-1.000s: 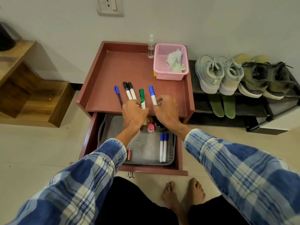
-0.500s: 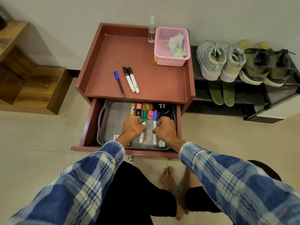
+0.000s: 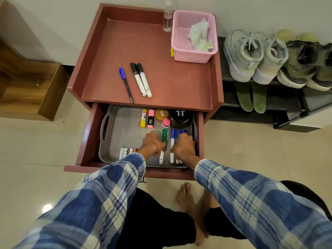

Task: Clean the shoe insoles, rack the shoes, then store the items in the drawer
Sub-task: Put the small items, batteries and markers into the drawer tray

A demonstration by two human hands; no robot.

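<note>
The red cabinet's drawer (image 3: 86, 137) stands open with a grey tray (image 3: 125, 141) inside. My left hand (image 3: 152, 145) holds a green-capped marker (image 3: 164, 135) low over the tray. Beside it, my right hand (image 3: 184, 147) holds a blue-capped marker (image 3: 172, 139), next to two more blue markers (image 3: 180, 132). On the cabinet top (image 3: 170, 83) lie a blue pen (image 3: 125, 83) and two black-capped markers (image 3: 142, 79). Pale sneakers (image 3: 251, 56) and olive sneakers (image 3: 305, 65) sit on the black rack, with green insoles (image 3: 250, 97) on the shelf below.
The tray also holds yellow and pink highlighters (image 3: 147, 118), small jars (image 3: 179, 115) and several batteries (image 3: 125, 152). A pink basket (image 3: 194, 56) with crumpled wipes and a spray bottle (image 3: 168, 17) stand at the cabinet's back right. Wooden steps (image 3: 32, 87) lie to the left. My bare feet are below the drawer.
Both hands took the green and blue markers off the cabinet top and brought them down into the drawer tray, then shifted slightly toward its right side.
</note>
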